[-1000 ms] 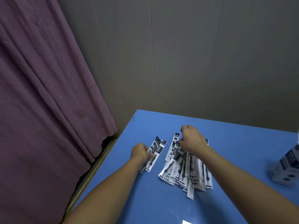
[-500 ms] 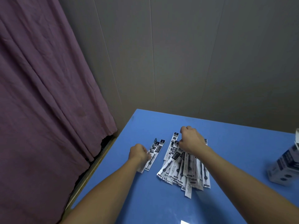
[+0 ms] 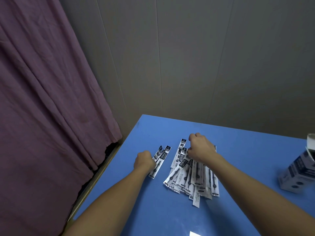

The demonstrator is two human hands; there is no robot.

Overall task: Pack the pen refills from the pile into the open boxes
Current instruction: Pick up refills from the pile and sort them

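A pile of pen refills (image 3: pixel 192 178) in white and black packets lies on the blue table (image 3: pixel 247 150). My right hand (image 3: pixel 200 148) rests on the far end of the pile with its fingers curled onto the packets. My left hand (image 3: pixel 144 160) is curled and holds a few separate refill packets (image 3: pixel 161 160) flat against the table, left of the pile. An open white and blue box (image 3: pixel 301 169) stands at the right edge of the view, its flap up.
A purple curtain (image 3: pixel 47 108) hangs on the left, past the table's left edge. A grey panelled wall (image 3: pixel 204 57) stands behind the table. A white corner of something (image 3: pixel 194 233) shows at the bottom edge.
Both hands and the packets stay nearly where they were. The left hand has drawn its few packets slightly nearer to me.
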